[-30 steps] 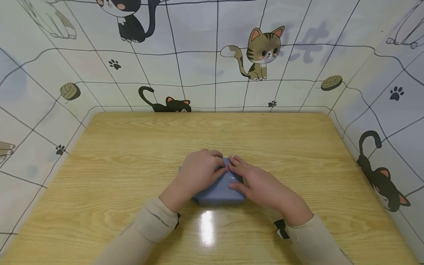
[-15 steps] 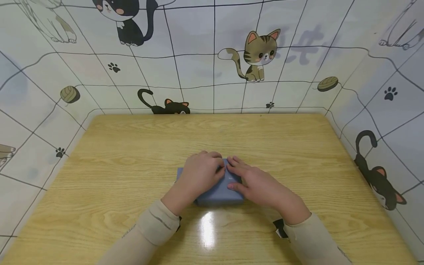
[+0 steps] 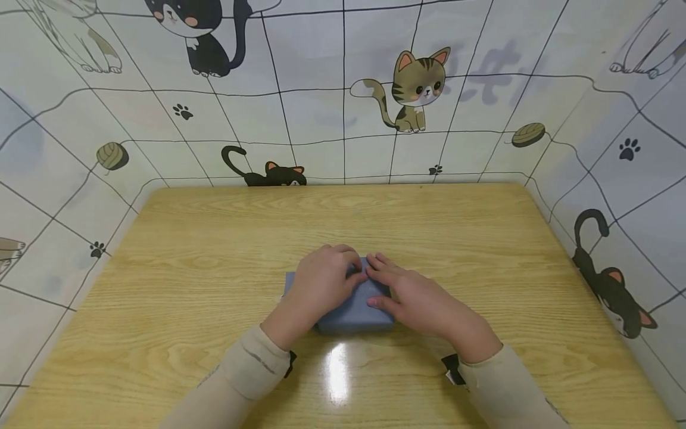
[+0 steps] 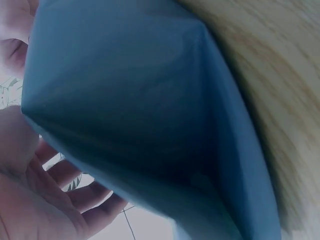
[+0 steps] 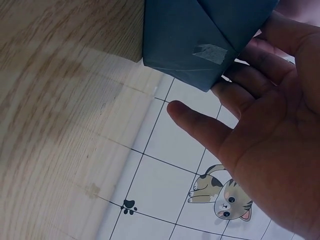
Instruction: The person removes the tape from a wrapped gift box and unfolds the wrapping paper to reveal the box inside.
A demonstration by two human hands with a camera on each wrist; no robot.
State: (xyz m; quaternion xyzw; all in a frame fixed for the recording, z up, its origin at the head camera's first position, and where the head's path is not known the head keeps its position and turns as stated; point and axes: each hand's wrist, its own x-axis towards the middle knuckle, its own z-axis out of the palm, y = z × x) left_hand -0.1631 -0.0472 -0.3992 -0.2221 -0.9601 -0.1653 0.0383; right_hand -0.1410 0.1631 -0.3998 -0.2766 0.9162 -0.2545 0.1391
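Observation:
A box-shaped parcel wrapped in blue paper (image 3: 356,313) lies on the table in front of the person. My left hand (image 3: 324,277) arches over its left part, thumb on top and fingers bent over the far side. In the left wrist view, the paper (image 4: 120,100) at the left end stands loose and hollow. My right hand (image 3: 423,298) rests on the right part, fingers fairly straight and thumb on top. In the right wrist view, that end is folded flat, with a strip of clear tape (image 5: 210,53) on it. My hands hide much of the parcel's top.
The wooden table (image 3: 203,250) spreads around the parcel and carries a bright glare spot near the front. White walls (image 3: 311,113) with cartoon cats and grid lines border its back and sides.
My left thumb and fingers have bent slightly more, opening a small gap beneath them. The right hand and the parcel stay nearly in place. The head view shifts a little.

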